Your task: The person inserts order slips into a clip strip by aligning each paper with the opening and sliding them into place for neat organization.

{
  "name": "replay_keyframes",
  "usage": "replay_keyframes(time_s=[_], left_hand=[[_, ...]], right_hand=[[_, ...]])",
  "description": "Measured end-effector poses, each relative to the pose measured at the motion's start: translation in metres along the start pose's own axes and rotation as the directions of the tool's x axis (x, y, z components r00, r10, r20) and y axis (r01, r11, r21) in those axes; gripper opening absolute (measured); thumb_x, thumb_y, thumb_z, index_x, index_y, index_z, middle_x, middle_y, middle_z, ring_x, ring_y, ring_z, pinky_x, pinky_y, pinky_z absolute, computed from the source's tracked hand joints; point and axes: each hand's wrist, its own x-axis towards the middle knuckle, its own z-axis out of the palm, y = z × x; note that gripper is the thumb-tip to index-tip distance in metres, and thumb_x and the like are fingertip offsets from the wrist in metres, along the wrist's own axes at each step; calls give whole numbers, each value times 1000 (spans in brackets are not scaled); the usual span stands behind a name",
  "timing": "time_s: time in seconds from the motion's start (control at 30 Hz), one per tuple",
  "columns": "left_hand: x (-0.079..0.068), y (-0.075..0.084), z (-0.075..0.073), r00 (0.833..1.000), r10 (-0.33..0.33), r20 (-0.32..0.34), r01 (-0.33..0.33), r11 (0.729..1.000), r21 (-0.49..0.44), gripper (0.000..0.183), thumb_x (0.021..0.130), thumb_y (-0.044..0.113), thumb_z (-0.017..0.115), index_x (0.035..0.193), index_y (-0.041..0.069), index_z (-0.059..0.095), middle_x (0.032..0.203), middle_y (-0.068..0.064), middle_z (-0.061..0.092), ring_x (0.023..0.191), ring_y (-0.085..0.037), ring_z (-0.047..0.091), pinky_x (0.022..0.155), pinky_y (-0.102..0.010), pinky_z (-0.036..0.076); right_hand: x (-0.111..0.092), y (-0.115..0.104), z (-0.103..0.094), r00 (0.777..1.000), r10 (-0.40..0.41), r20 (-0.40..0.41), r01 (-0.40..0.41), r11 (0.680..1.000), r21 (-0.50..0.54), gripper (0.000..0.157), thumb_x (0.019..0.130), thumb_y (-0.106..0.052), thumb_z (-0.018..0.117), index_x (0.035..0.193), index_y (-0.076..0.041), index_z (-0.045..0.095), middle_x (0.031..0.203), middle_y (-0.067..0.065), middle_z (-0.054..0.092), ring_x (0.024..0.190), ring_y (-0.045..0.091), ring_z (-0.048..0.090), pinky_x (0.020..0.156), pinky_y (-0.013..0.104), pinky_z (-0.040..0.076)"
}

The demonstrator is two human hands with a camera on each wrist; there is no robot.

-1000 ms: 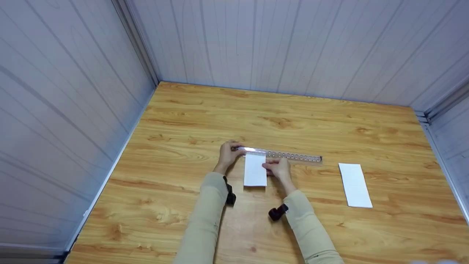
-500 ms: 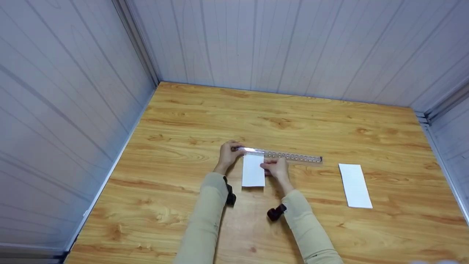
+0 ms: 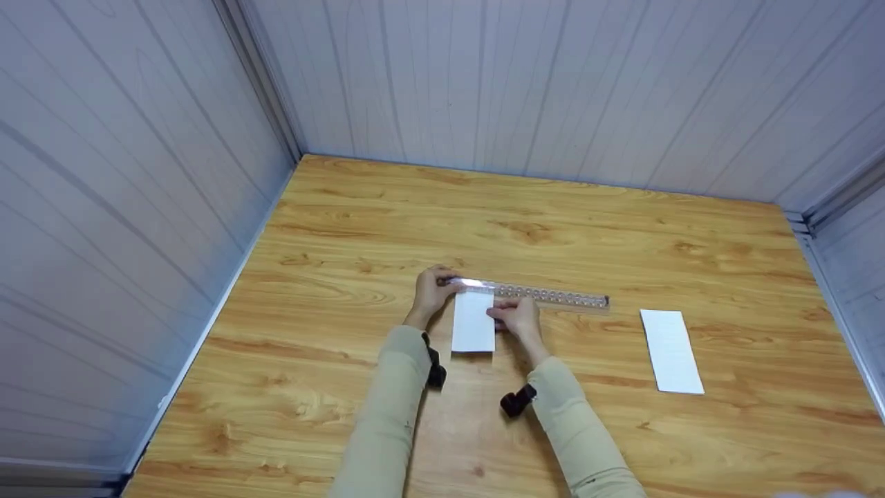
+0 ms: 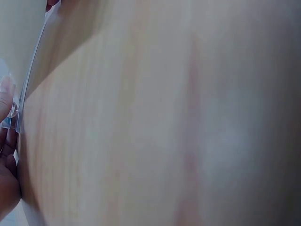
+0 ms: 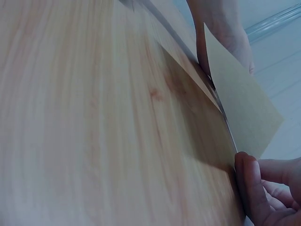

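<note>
In the head view, a clear ruler [image 3: 553, 296] with a row of round holes lies crosswise at mid-table. My left hand [image 3: 430, 294] pinches its left end between thumb and fingers. The left wrist view catches the ruler's edge [image 4: 29, 77] at the far left, by the thumb. A white rectangular sheet of paper [image 3: 473, 328] stands just in front of the ruler, its top edge overlapping the ruler. My right hand [image 3: 522, 321] pinches the sheet's right edge. From the right wrist, the paper [image 5: 240, 99] is raised at an angle above its shadow.
Another white paper rectangle [image 3: 672, 351] lies on the wooden table [image 3: 387, 221] to the right, slightly slanted. Pale panel walls [image 3: 442, 83] enclose the table at the back and sides. Each wrist carries a small black camera.
My right hand and the pinched paper have slid a little left along the ruler. The left hand and ruler have stayed in place.
</note>
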Motion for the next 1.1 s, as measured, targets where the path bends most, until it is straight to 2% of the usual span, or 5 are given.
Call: replay_keyframes(time_s=[0.3,0.67,1.1], left_hand=[[0,-2,-1,999,47,6,-47,998,48,16,72,0,70,87,-7,68,87,-17,60,80,-28,57,68,-30,48],[0,-1,0,1000,20,15,-21,999,34,15,72,2,70,86,-6,68,87,-16,60,80,-27,57,69,-30,47],[-1,-1,0,1000,15,16,-15,1000,22,18,72,1,70,88,-6,68,91,-18,60,83,-28,57,70,-29,48]], right_hand=[[0,-2,3,1000,-1,-6,1,1000,-10,17,70,2,71,84,9,66,74,15,65,50,13,59,51,26,50],[0,-4,6,1000,7,-3,-7,1000,-8,17,70,1,71,84,8,65,68,9,62,48,12,57,48,25,50],[0,-2,11,999,-25,-25,25,1000,11,15,69,2,72,81,9,66,66,8,62,46,10,56,47,24,49]])
